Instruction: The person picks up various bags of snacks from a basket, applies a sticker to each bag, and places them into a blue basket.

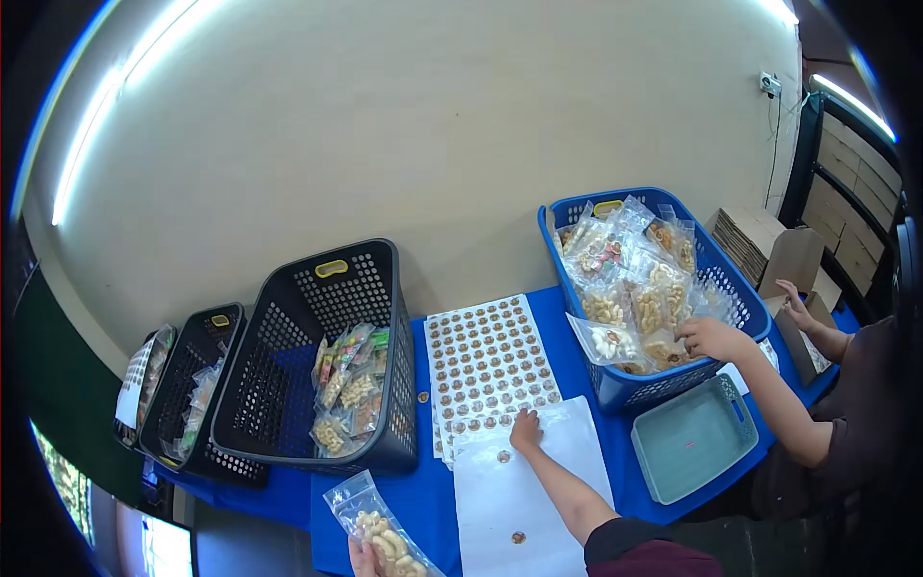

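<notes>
At the bottom of the head view, my left hand (362, 559) grips a clear zip bag of pale, curved snacks (386, 539) by its side. My right hand (526, 431) reaches to the lowest rows of a sheet of round stickers (486, 351). Its fingers are bent together against the sheet; whatever is between them is too small to see. Under my right wrist lies a mostly bare white backing sheet (534, 490), overlapping the sticker sheet, with a couple of round stickers left on it.
A dark basket (389, 288) holding several snack bags stands left, with a smaller basket (154, 423) beyond. Right is a heaped blue basket (625, 389), where a co-worker's hand (713, 339) rests among bags. A green tray (697, 442) sits before it, cartons (798, 255) behind.
</notes>
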Tool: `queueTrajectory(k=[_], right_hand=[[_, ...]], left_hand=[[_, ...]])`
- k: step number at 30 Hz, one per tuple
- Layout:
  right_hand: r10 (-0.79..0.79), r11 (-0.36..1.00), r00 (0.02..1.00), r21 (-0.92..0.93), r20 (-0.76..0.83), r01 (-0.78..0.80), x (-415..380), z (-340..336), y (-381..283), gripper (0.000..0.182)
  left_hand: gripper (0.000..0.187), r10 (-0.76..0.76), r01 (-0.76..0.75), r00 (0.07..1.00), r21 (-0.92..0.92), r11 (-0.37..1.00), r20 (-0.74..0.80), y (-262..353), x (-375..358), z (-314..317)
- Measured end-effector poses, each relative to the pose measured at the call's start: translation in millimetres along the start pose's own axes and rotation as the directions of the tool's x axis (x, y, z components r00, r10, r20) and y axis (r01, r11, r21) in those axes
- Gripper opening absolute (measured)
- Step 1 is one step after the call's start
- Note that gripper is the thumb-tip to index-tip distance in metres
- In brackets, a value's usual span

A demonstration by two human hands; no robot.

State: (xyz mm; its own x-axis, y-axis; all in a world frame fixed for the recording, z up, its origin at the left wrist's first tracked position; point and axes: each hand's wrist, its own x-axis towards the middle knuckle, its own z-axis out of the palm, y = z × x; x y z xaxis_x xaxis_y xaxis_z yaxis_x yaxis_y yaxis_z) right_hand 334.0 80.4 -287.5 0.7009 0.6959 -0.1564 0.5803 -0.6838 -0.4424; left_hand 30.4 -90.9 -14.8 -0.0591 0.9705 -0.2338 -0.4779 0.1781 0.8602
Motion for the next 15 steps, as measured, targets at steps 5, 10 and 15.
queueTrajectory(k=[5,10,15], right_hand=[[0.018,0.998,0.999,0.065,0.030,-0.020,9,11,7,0.038],[-0.268,0.963,0.959,0.018,-0.088,0.271,-12,7,22,0.031],[-0.467,0.881,0.857,-0.034,-0.216,0.472,-41,-2,33,0.026]], left_hand=[[0.042,-0.054,0.057,0.996,-0.034,0.998,0.070,-3,1,-16],[0.041,0.042,-0.041,0.995,-0.012,0.999,0.089,-5,2,12],[0.043,0.012,-0.006,0.976,-0.028,1.000,0.219,-1,0,21]])
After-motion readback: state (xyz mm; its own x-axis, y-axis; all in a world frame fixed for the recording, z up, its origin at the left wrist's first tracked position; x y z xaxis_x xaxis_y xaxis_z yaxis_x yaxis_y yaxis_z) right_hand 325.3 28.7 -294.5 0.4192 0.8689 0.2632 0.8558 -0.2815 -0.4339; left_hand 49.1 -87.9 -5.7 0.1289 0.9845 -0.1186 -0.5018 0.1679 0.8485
